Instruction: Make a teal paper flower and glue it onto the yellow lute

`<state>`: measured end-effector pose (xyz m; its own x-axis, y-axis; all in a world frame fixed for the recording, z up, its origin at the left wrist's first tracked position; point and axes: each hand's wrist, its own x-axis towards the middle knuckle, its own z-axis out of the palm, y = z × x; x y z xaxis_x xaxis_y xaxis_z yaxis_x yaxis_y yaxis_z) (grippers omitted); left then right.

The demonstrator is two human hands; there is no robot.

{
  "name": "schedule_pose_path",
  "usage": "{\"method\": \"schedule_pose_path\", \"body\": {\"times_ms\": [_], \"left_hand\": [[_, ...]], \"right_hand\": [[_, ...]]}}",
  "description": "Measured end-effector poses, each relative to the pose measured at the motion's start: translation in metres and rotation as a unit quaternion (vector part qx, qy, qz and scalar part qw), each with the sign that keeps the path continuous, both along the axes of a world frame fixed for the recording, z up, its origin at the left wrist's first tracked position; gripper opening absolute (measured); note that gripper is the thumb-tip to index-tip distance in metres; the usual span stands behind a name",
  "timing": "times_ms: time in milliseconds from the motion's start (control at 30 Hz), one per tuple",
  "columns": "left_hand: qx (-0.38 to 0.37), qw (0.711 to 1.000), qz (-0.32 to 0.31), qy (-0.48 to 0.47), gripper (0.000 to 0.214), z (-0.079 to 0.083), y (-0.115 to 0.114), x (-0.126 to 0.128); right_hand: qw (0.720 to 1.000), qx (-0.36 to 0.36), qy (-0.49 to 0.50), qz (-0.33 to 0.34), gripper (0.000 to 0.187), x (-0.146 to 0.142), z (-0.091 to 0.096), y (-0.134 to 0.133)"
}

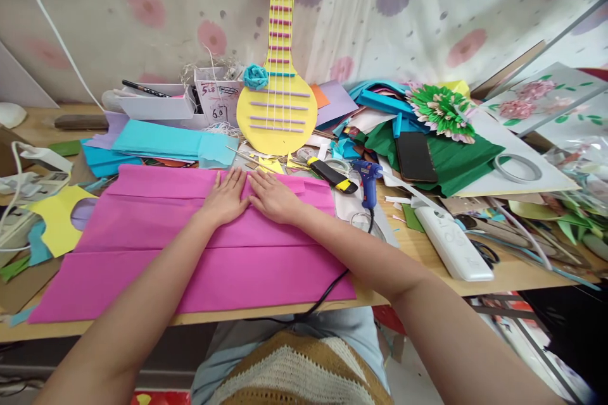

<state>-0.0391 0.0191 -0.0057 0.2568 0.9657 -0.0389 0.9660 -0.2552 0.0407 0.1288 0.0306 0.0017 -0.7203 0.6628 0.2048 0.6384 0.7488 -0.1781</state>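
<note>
A large sheet of magenta crepe paper (pixel 266 275) with several horizontal creases lies across the front of the table. My left hand (pixel 227 197) rests flat on its upper part, fingers stretched forward. Beside it, thumbs nearly meeting, my right hand (pixel 274 196) presses flat on the same sheet. Neither hand grips anything. Just beyond my fingertips stands a yellow paper lute (pixel 280 114) with white strings and a blue paper rose (pixel 255 76). A black and yellow utility knife (pixel 332 175) and a blue hot glue gun (pixel 368 180) lie to the right of my right hand.
Folded light-blue paper (pixel 156 139) lies at the back left near a white box (pixel 156 101). Rightward are a dark phone (pixel 416 157), green crepe paper (pixel 458 161), a tape roll (pixel 517 168) and a white power bank (pixel 453 245). The glue gun's black cord (pixel 327 294) crosses the table's front edge.
</note>
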Motion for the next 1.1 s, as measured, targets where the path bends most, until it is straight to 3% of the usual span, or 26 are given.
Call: {"method": "schedule_pose_path", "body": {"times_ms": [167,333,467,633,833,967,1100], "left_hand": [[-0.005,1.000,-0.002,-0.014,0.063,-0.001,0.001,-0.002],[-0.030,0.999,0.009,0.006,0.066,0.006,0.000,0.001],[-0.022,1.000,0.000,0.017,0.068,0.006,0.000,0.000],[-0.014,1.000,0.005,0.012,0.069,0.003,0.000,0.000],[-0.022,1.000,0.003,0.010,0.072,0.004,0.001,0.000],[-0.033,0.999,0.006,0.013,0.071,0.006,0.000,0.000],[-0.039,0.999,0.003,0.016,0.070,0.009,-0.001,0.002]], "right_hand": [[0.998,-0.053,0.000,-0.039,0.073,-0.024,-0.002,0.002],[0.993,-0.094,-0.009,-0.075,0.075,-0.017,-0.003,0.000],[0.991,-0.086,-0.006,-0.101,0.073,-0.008,-0.005,-0.007],[0.993,-0.040,0.021,-0.106,0.056,0.021,-0.002,-0.006],[0.990,0.017,-0.011,-0.142,0.059,0.077,0.010,0.009],[0.979,0.053,-0.095,-0.172,0.035,0.087,0.017,0.020],[0.964,0.053,-0.149,-0.213,0.028,0.092,0.024,0.032]]}}
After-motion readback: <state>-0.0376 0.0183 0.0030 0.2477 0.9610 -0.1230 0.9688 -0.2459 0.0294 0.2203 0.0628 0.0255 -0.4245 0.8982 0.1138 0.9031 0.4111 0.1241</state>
